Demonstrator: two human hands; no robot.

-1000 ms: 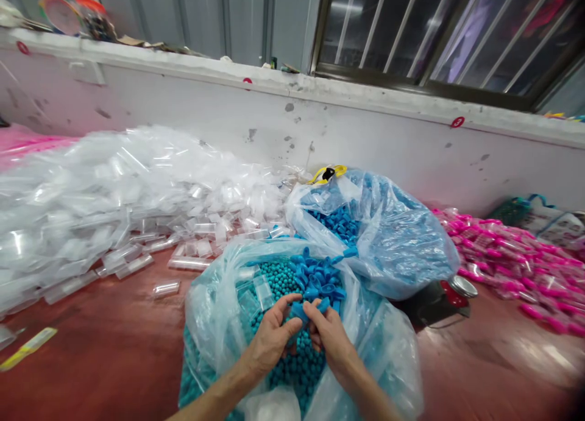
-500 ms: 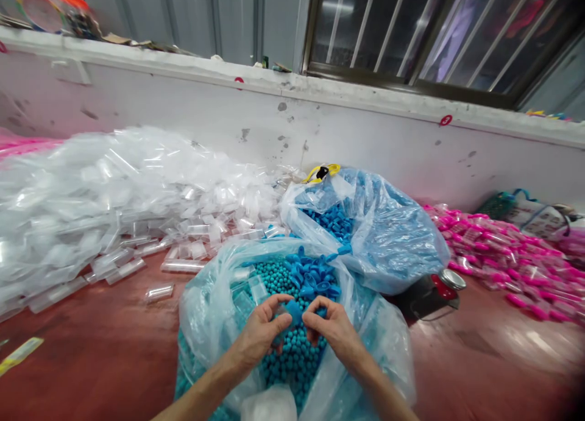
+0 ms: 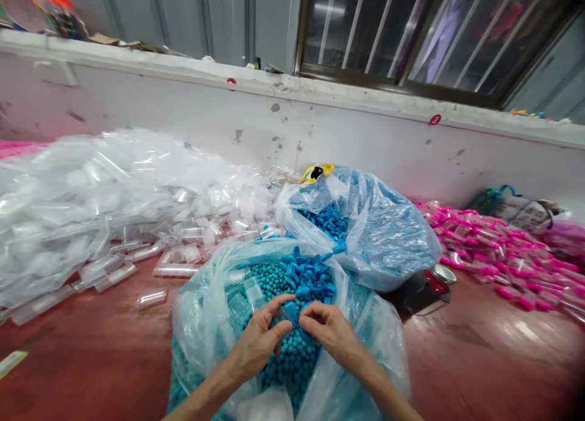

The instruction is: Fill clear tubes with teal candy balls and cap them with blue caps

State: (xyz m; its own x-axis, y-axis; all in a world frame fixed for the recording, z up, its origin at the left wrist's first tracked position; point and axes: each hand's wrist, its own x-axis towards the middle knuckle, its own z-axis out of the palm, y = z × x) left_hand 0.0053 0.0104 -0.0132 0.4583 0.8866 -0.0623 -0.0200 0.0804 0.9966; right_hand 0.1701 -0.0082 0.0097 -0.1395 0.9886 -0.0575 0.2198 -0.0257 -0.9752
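Both my hands are over an opened plastic bag [image 3: 196,305] of small teal beads [image 3: 297,363]. My left hand [image 3: 260,332] is curled, with a blue plastic cap [image 3: 290,312] at its thumb and forefinger; whatever lies deeper in the grip is hidden. My right hand [image 3: 331,332] pinches at the cap's right side, its fingertips close to the left ones. Another bit of blue shows under the right fingers. Just beyond the hands, a heap of loose blue caps [image 3: 311,278] rests on the beads. Clear plastic tubes [image 3: 253,292] lie on the beads to the left.
Behind sits a second bag [image 3: 388,238] with blue caps inside. A large pile of clear tubes [image 3: 137,195] spreads leftward. Pink-capped tubes [image 3: 498,250] are heaped at right, near a dark jar-like container [image 3: 423,293] with a metallic lid. A wall [image 3: 365,141] runs behind.
My right fingertips have come closer to the left hand and now meet the blue cap. The whole view has shifted slightly, so the surroundings appear further left.
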